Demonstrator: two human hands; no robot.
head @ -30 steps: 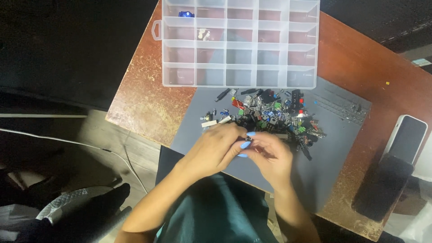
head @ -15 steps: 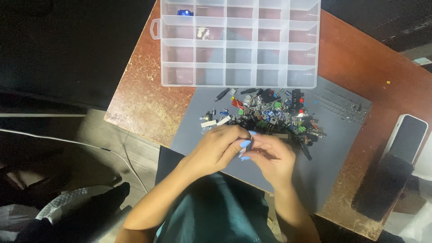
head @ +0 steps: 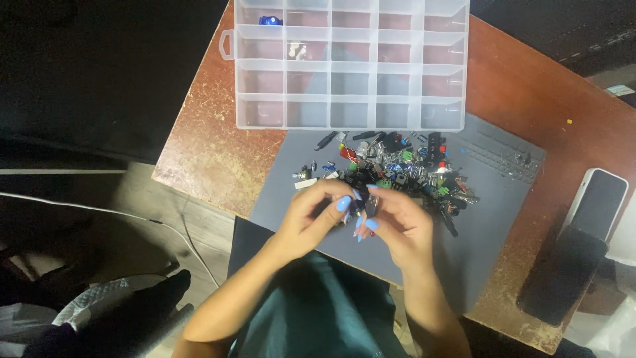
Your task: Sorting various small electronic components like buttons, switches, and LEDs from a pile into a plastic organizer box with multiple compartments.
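Note:
My left hand [head: 317,212] and my right hand [head: 396,222] meet over the near edge of a grey mat [head: 490,212]. Their fingertips, with blue nails, pinch a small dark electronic part [head: 358,207] between them. Just beyond the hands lies a pile of small mixed electronic components [head: 397,169], black, red, green and silver. At the back of the table stands a clear plastic organizer box [head: 351,106] with many compartments; one holds a blue part [head: 267,20], another a few pale parts [head: 296,49].
The reddish-brown table [head: 212,152] ends at its left and near edges. A phone [head: 599,202] and a dark flat case [head: 562,275] lie at the right. A white cable [head: 99,211] runs over the floor at left. My teal shirt [head: 324,311] fills the bottom middle.
Both hands stay together at the mat's near edge; the fingers have shifted slightly around the small part. Nothing else moved.

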